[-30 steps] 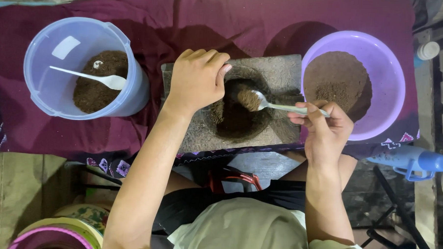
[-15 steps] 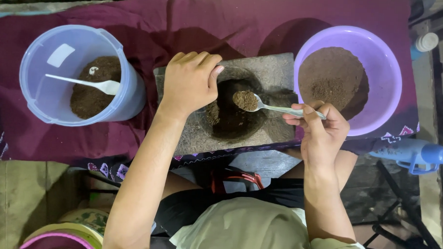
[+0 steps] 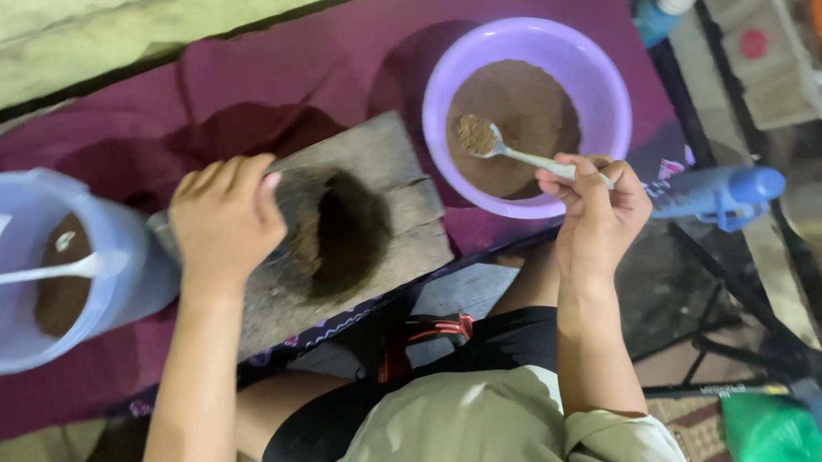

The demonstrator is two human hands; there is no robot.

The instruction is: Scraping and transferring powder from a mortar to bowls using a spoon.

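My right hand [image 3: 598, 210] has a closed grip on one metal spoon [image 3: 514, 151], its bowl heaped with brown powder over the one purple bowl [image 3: 453, 73], also full of powder. My left hand [image 3: 225, 220] lies flat, fingers loose and gripping nothing, on the one wooden board [image 3: 377, 152] beside a dark powder heap [image 3: 343, 233]. One clear blue tub [image 3: 128, 258] holds a second, white spoon [image 3: 36, 273]. The table wears a maroon cloth [image 3: 161, 95].

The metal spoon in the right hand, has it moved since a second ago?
Yes. The metal spoon in the right hand was over the dark hollow of the wooden block; now its loaded bowl sits over the powder in the purple bowl.
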